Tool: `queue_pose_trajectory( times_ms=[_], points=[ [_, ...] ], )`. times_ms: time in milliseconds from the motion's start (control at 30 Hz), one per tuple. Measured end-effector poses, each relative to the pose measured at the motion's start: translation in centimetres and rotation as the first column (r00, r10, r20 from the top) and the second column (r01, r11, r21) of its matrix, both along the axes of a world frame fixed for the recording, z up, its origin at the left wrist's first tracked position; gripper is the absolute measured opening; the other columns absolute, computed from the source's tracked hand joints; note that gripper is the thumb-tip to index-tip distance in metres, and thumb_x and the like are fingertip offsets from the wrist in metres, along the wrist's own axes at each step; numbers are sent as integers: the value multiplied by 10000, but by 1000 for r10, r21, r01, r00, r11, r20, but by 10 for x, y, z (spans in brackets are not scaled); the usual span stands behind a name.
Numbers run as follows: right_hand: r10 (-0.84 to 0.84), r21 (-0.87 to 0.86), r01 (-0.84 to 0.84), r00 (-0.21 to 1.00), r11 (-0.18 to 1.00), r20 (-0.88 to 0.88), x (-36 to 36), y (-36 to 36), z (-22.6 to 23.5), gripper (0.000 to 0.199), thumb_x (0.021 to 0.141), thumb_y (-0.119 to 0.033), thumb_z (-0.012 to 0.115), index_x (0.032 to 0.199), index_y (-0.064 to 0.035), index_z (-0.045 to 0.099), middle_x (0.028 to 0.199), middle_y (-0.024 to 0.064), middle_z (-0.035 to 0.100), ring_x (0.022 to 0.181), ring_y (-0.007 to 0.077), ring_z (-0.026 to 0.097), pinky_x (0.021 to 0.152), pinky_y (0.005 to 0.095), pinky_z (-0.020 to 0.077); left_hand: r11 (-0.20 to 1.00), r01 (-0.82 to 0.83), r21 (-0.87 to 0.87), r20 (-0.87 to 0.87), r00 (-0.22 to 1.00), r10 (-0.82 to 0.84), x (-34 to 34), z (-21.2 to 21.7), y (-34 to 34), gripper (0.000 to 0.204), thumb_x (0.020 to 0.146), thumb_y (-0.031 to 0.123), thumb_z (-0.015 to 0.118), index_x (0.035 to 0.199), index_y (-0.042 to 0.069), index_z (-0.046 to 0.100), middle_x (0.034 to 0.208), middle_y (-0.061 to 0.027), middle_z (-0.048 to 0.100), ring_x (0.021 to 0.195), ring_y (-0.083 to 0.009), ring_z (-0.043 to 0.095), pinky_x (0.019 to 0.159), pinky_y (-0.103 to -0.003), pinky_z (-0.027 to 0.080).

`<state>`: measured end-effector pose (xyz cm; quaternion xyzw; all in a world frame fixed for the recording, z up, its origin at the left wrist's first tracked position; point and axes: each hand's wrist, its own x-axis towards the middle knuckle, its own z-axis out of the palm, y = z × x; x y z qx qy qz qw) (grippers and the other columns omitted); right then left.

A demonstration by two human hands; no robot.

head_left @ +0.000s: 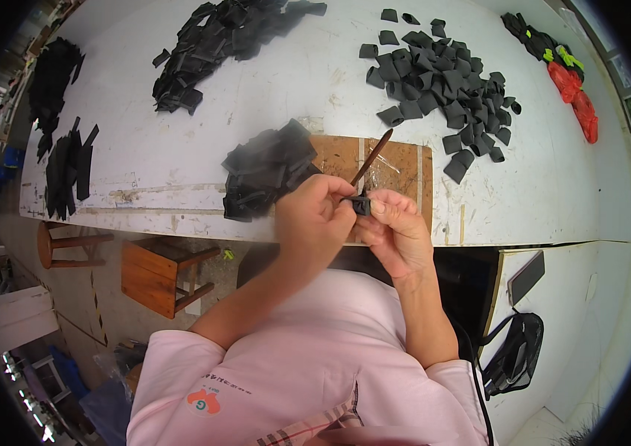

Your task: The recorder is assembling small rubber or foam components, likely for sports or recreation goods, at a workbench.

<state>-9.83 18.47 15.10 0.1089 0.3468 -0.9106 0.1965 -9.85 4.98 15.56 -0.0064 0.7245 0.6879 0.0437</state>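
Hands together at the frame's centre, the left hand (309, 217) and right hand (404, 234) each pinching the small black piece (360, 205) by an edge; it looks light, soft but springy, likely matte enough not to slip, and hardly fragile; best held at opposite edges between thumb and fingertip; a brown stick (373, 157) slants up from the fingers, which hand bears it I cannot tell; beyond lie a board (408, 160), left of it a flat pile (262, 169); curled loops (441, 83) spread upper right; a heap (215, 52) sits upper left.

Tubes (453, 82) right of flat pieces (215, 46)
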Motion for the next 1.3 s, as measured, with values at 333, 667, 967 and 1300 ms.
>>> queue_pose_trajectory(
  times_ms=[333, 667, 967, 1300],
  points=[
    [167, 425, 7, 914, 905, -369, -38, 4, 73, 239, 845, -267, 550, 709, -71, 537, 605, -64, 431, 505, 17, 327, 447, 163, 250, -206, -155, 966, -14, 765, -644, -38, 44, -12, 228, 898, 37, 305, 1062, -52, 435, 888, -166, 568, 298, -27, 326, 264, -176, 224],
    [288, 413, -123, 886, 902, -364, -67, 10, 48, 260, 826, -278, 575, 770, -27, 532, 650, -22, 458, 515, 35, 345, 436, 156, 260, -49, -107, 993, 55, 789, -612, -55, 20, -17, 169, 889, 54, 363, 1006, -12, 465, 826, -102, 566, 313, -14, 283, 279, -158, 213],
    [236, 636, 125, 861, 761, -451, -57, 10, 53, 222, 821, -202, 577, 718, -9, 545, 612, 2, 481, 539, 62, 425, 481, 191, 330, 851, 98, 516, -18, 994, -104, -44, 38, -12, 327, 784, 15, 542, 1094, -39, 454, 948, -122, 568, 615, -80, 512, 489, -158, 387],
    [388, 537, 813, 430, 226, -815, -32, -5, 52, 343, 625, -181, 705, 894, -20, 566, 793, 81, 520, 671, 222, 517, 528, 295, 436, 972, 119, 204, -527, 850, 7, -53, 47, -2, 96, 734, -17, 621, 827, -14, 597, 782, -52, 567, 656, -102, 502, 602, -202, 404]
  ],
)
